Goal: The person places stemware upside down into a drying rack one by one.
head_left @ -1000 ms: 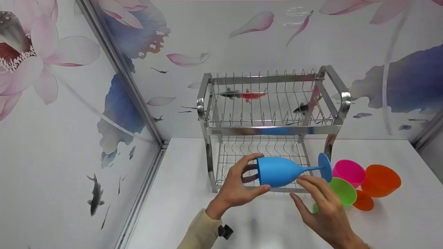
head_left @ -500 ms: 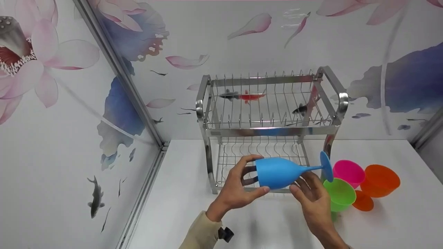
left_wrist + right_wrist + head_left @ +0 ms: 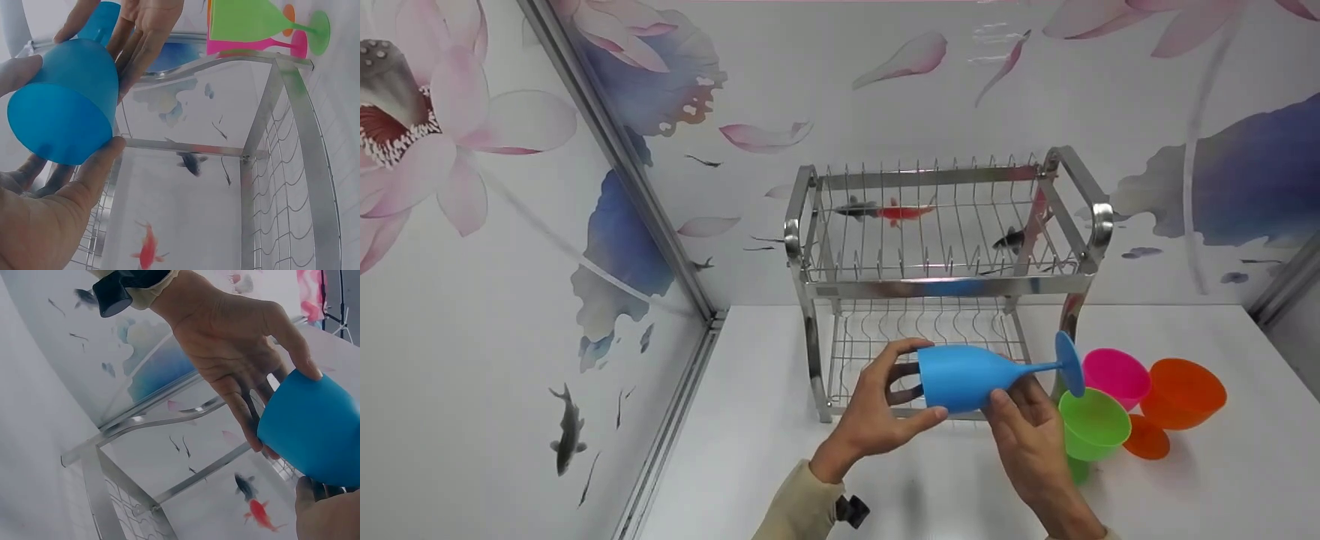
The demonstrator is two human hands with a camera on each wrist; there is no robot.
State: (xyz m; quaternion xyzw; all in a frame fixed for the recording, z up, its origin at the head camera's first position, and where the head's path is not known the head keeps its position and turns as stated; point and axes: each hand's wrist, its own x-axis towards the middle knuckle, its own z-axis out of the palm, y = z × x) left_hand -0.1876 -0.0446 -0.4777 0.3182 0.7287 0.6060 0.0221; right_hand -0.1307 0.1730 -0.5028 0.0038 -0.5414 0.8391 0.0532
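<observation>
A blue plastic goblet (image 3: 964, 377) lies sideways in the air, its mouth to the left and its foot to the right. My left hand (image 3: 874, 412) grips the rim end, thumb below and fingers above and behind. At the base of the bowl, near the stem, my right hand (image 3: 1031, 446) holds it with the thumb in front and the fingers behind. In the left wrist view, the open mouth of the goblet (image 3: 62, 124) faces the camera. The right wrist view shows the side of its bowl (image 3: 312, 430) between both hands.
A two-tier metal dish rack (image 3: 949, 287) stands behind the hands. To the right stand a green goblet (image 3: 1095, 427), a pink goblet (image 3: 1116, 377) and an orange goblet (image 3: 1183, 394), grouped closely on the white table (image 3: 735, 450). A patterned wall (image 3: 840, 97) rises behind the rack.
My right hand has turned and moved in under the goblet's bowl, its thumb now on the near side. The left hand keeps its grip, and the goblet has barely shifted.
</observation>
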